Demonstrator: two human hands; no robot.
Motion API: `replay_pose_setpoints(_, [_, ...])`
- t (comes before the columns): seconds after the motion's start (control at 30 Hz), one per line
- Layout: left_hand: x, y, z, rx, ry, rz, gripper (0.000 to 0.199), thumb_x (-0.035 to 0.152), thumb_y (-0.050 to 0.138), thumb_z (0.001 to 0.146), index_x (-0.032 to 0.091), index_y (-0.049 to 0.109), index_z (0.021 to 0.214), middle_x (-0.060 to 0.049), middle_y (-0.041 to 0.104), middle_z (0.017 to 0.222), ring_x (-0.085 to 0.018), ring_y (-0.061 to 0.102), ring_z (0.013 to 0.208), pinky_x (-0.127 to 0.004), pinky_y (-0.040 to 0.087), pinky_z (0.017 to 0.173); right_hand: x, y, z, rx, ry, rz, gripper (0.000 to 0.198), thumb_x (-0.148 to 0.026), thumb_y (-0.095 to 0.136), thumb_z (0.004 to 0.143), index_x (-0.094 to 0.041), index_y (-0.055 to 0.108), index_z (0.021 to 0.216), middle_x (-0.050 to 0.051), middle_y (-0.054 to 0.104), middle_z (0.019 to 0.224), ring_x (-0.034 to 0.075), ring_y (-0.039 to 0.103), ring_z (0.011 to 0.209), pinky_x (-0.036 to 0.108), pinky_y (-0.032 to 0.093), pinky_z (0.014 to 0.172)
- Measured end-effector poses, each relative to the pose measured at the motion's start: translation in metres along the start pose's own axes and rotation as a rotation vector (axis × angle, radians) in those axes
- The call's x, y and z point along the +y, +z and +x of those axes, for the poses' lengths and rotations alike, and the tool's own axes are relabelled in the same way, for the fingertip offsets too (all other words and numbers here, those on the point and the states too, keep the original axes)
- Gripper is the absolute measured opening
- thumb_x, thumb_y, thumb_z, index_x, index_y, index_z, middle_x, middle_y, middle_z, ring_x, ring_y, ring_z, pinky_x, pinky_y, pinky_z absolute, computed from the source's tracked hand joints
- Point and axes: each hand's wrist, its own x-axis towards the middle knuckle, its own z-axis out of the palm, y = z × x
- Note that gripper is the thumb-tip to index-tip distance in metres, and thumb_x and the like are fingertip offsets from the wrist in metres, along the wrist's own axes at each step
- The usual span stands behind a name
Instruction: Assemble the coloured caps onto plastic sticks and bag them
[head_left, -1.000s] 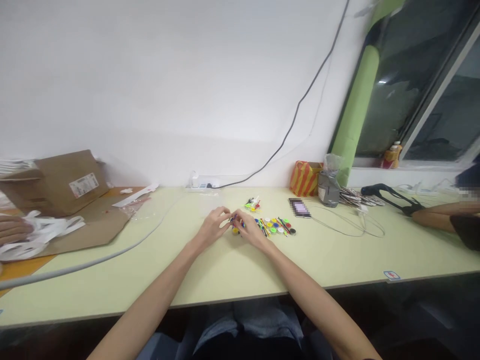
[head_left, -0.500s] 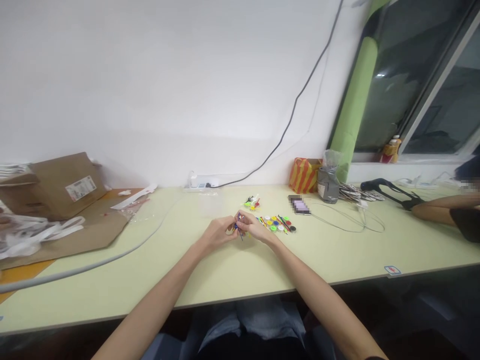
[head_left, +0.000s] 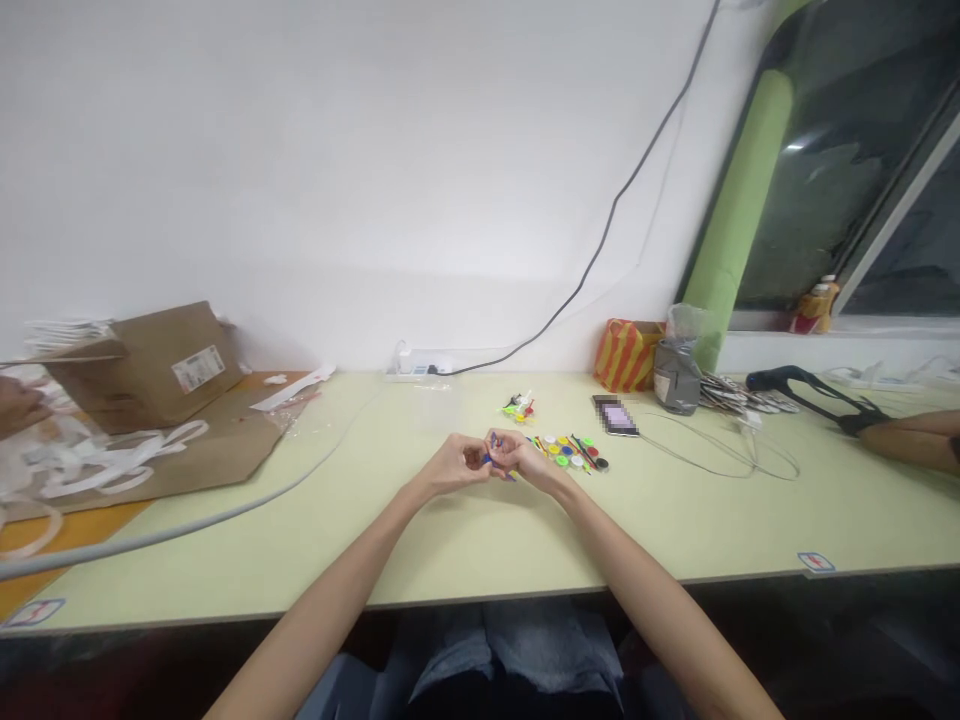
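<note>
Blue piece (head_left: 487,459) — small, blurred — at the meeting fingertips of both hands, above the table (head_left: 495,545). Left hand (head_left: 456,464) pinches it, thumb and finger curled in a ring; right hand (head_left: 523,456) grips it from the other side. Coloured discs (head_left: 576,461) just right of the right hand. Beyond both hands, a small bunch (head_left: 519,406); farther right, phone (head_left: 616,416). Box (head_left: 161,370) well left of the left hand.

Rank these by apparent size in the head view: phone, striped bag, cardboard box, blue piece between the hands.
Cardboard box
Striped bag
Phone
Blue piece, judged by its visible part; left hand and right hand partly hide it.
</note>
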Motion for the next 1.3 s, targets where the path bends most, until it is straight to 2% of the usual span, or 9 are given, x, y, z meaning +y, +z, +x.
replay_pose_setpoints(0.1, [-0.009, -0.005, 0.0, 0.045, -0.001, 0.031, 0.019, 0.024, 0.056, 0.078, 0.013, 0.059, 0.063, 0.003, 0.047, 0.057, -0.007, 0.04, 0.055, -0.02, 0.034, 0.053, -0.005, 0.001, -0.002, 0.0, -0.009, 0.047, 0.038, -0.044, 0.079, 0.07, -0.021, 0.05, 0.078, -0.008, 0.044, 0.05, 0.007, 0.031, 0.04, 0.022, 0.029, 0.042])
replay_pose_setpoints(0.2, [-0.017, -0.011, -0.001, 0.107, -0.01, 0.152, 0.026, 0.033, 0.057, 0.085, 0.015, 0.06, 0.066, 0.003, 0.048, 0.058, -0.009, 0.042, 0.056, -0.022, 0.036, 0.054, -0.01, 0.002, -0.003, 0.056, -0.045, 0.017, 0.037, -0.047, 0.077, 0.074, -0.021, 0.051, 0.082, -0.007, 0.048, 0.052, 0.009, 0.037, 0.042, 0.022, 0.033, 0.044])
replay_pose_setpoints(0.4, [-0.031, -0.02, -0.001, 0.22, 0.066, 0.452, 0.019, 0.037, 0.06, 0.088, 0.022, 0.071, 0.094, -0.003, 0.057, 0.087, -0.016, 0.057, 0.078, -0.029, 0.047, 0.072, -0.009, -0.001, -0.002, 0.223, -0.051, -0.105, 0.04, -0.053, 0.072, 0.077, -0.022, 0.053, 0.092, -0.005, 0.056, 0.061, 0.011, 0.048, 0.05, 0.021, 0.037, 0.046])
replay_pose_setpoints(0.5, [-0.044, -0.023, 0.0, 0.231, 0.042, 0.447, 0.021, 0.028, 0.058, 0.088, 0.023, 0.07, 0.103, -0.003, 0.056, 0.089, -0.017, 0.057, 0.078, -0.03, 0.048, 0.074, -0.006, -0.003, 0.0, 0.258, -0.066, -0.132, 0.039, -0.054, 0.071, 0.078, -0.021, 0.053, 0.092, -0.005, 0.056, 0.06, 0.011, 0.048, 0.05, 0.021, 0.036, 0.047])
replay_pose_setpoints(0.63, [-0.057, -0.024, 0.002, 0.239, 0.023, 0.367, 0.02, 0.02, 0.055, 0.084, 0.02, 0.067, 0.101, -0.003, 0.061, 0.088, -0.016, 0.059, 0.077, -0.03, 0.048, 0.074, -0.005, -0.006, 0.002, 0.313, -0.08, -0.148, 0.041, -0.055, 0.072, 0.077, -0.021, 0.053, 0.091, -0.005, 0.054, 0.058, 0.011, 0.047, 0.05, 0.022, 0.034, 0.047])
replay_pose_setpoints(0.8, [-0.064, -0.016, 0.005, 0.244, -0.024, 0.309, 0.019, 0.027, 0.056, 0.089, 0.021, 0.059, 0.106, -0.001, 0.067, 0.085, -0.016, 0.062, 0.075, -0.029, 0.049, 0.072, -0.002, -0.01, 0.005, 0.369, -0.113, -0.15, 0.042, -0.056, 0.072, 0.076, -0.021, 0.055, 0.091, -0.005, 0.054, 0.059, 0.01, 0.044, 0.049, 0.022, 0.031, 0.047])
replay_pose_setpoints(1.0, [-0.069, -0.01, 0.013, 0.268, -0.052, 0.356, 0.015, 0.029, 0.061, 0.088, 0.02, 0.066, 0.097, -0.006, 0.066, 0.1, -0.021, 0.06, 0.097, -0.035, 0.047, 0.089, -0.002, -0.01, 0.005, 0.389, -0.124, -0.184, 0.041, -0.057, 0.071, 0.077, -0.021, 0.056, 0.091, -0.004, 0.055, 0.057, 0.011, 0.044, 0.049, 0.023, 0.031, 0.048])
replay_pose_setpoints(1.2, [-0.079, -0.01, 0.016, 0.218, -0.123, 0.413, 0.019, 0.022, 0.06, 0.085, 0.017, 0.072, 0.099, -0.005, 0.061, 0.083, -0.019, 0.058, 0.08, -0.033, 0.046, 0.078, -0.001, -0.009, 0.006, 0.394, -0.163, -0.209, 0.038, -0.054, 0.07, 0.079, -0.021, 0.058, 0.09, -0.005, 0.056, 0.056, 0.01, 0.042, 0.045, 0.023, 0.028, 0.045])
replay_pose_setpoints(1.3, [-0.083, -0.008, 0.016, 0.196, -0.108, 0.386, 0.029, 0.02, 0.06, 0.084, 0.016, 0.069, 0.111, -0.004, 0.063, 0.085, -0.018, 0.059, 0.08, -0.031, 0.047, 0.08, 0.0, -0.01, 0.007, 0.401, -0.182, -0.222, 0.037, -0.054, 0.07, 0.079, -0.021, 0.059, 0.091, -0.004, 0.056, 0.054, 0.01, 0.042, 0.046, 0.023, 0.029, 0.045])
